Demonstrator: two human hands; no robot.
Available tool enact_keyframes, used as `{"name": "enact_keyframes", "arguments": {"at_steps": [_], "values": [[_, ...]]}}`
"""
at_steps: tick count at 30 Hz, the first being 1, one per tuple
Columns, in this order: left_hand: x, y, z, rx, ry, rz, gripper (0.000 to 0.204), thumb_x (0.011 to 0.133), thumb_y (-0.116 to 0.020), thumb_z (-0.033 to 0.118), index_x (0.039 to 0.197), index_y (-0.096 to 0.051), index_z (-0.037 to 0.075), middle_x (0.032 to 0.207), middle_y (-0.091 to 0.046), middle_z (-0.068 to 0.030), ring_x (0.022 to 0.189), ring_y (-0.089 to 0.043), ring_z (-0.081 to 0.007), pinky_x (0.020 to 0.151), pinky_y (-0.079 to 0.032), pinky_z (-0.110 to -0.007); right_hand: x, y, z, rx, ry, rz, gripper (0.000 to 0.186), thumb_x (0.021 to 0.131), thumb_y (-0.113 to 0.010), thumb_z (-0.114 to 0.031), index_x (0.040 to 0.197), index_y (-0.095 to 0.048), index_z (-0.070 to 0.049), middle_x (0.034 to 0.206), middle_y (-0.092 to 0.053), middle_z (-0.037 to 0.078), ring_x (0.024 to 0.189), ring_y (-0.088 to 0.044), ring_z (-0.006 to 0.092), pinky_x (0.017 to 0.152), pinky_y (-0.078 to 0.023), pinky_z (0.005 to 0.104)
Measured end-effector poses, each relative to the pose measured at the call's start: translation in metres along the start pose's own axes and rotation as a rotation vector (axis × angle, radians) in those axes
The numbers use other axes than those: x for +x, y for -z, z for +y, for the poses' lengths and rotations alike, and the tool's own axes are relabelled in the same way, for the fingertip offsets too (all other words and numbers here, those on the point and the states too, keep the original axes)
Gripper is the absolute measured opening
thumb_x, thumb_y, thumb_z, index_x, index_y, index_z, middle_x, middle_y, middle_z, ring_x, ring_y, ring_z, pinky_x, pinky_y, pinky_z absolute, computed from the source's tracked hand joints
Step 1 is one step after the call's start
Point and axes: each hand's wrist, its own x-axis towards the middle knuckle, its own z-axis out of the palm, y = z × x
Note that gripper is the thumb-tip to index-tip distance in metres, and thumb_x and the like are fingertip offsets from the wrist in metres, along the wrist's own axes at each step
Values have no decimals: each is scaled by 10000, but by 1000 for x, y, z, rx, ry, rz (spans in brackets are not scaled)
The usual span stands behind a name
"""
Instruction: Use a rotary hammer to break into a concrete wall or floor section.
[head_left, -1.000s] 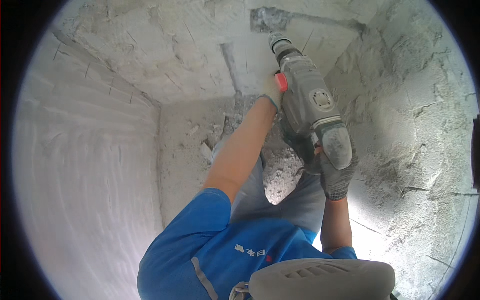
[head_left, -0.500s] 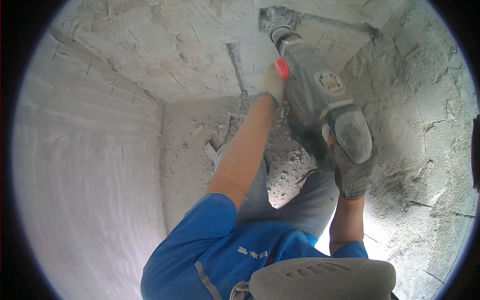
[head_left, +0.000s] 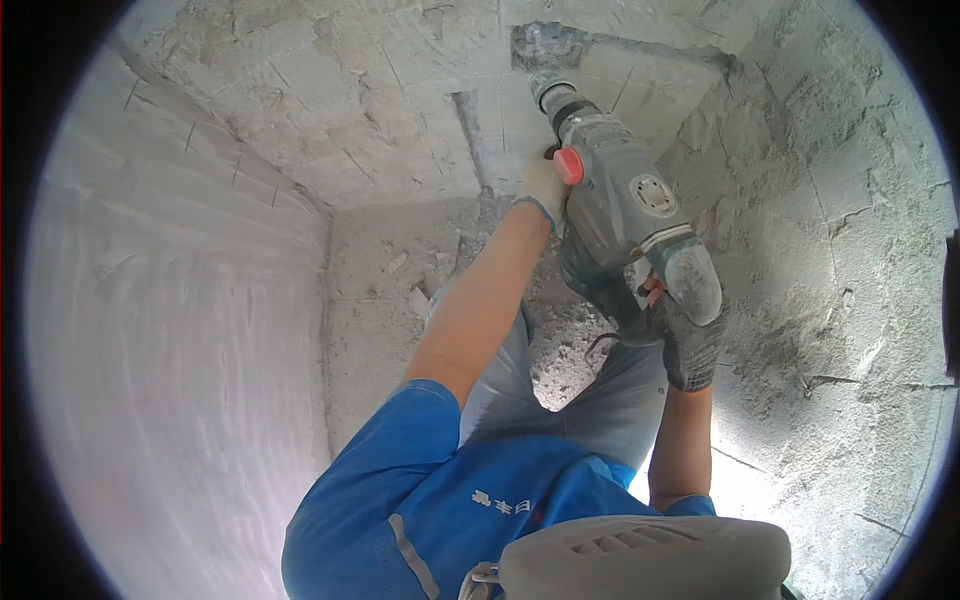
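One big rough wall [head_left: 430,130] is at twelve o'clock, a blue shirt [head_left: 440,505] at six. At two, the gray drill [head_left: 612,180] could jump if it catches on the wall, or slip if the hold is loose. Right hand [head_left: 692,350], at three: fingers curled round the drill's back. Left hand [head_left: 546,188], at one, holds the front; fingertips hidden. Small white letters [head_left: 502,504] mark the shirt.

The left arm [head_left: 485,295] stretches forward and slightly inward, nearly straight, its gloved left hand [head_left: 545,185] the farther out of the two, fingers mostly hidden; the right forearm [head_left: 682,440] points straight ahead, and the gloved right hand [head_left: 692,348] sits closer in, fingers curled; the thighs [head_left: 500,392] are spread apart
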Motion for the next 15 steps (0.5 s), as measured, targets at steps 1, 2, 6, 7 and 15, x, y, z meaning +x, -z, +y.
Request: {"name": "enact_keyframes", "arguments": {"at_steps": [1,2,6,7,15], "values": [[-4,-3,2,3,5,0,284,829,-569,122,1077,-573,-17,965,-631,-154,822,-627,-252,698,-508,-391,4,4,3,28,-16,-40,385,735,-722,-73,1078,-567,11,876,-669,100,775,-647,165,709,-513,286],[-7,-5,4,28,9,31,292,816,-579,116,1075,-574,-18,962,-633,-156,816,-629,-254,699,-508,-389,8,9,7,56,-32,-80,372,740,-713,-61,1073,-566,16,877,-666,104,778,-642,165,708,-508,284],[-9,-19,14,277,-4,168,305,852,-535,128,1123,-574,-7,999,-631,-138,862,-621,-233,741,-502,-366,25,20,27,-222,40,-71,287,776,-679,-58,1033,-582,21,863,-661,110,779,-631,161,705,-500,283],[-6,-19,12,279,-6,176,305,852,-535,128,1123,-574,-7,999,-631,-138,862,-621,-233,741,-502,-366,27,19,30,9,17,-40,263,774,-681,-74,1006,-595,14,860,-663,99,781,-628,156,705,-494,280],[6,-15,-4,143,-5,164,320,864,-536,155,1143,-553,-1,1023,-623,-158,892,-615,-239,765,-494,-374,48,35,33,-635,154,20,276,738,-707,-122,968,-615,-2,828,-658,77,748,-621,152,702,-489,291]]}}
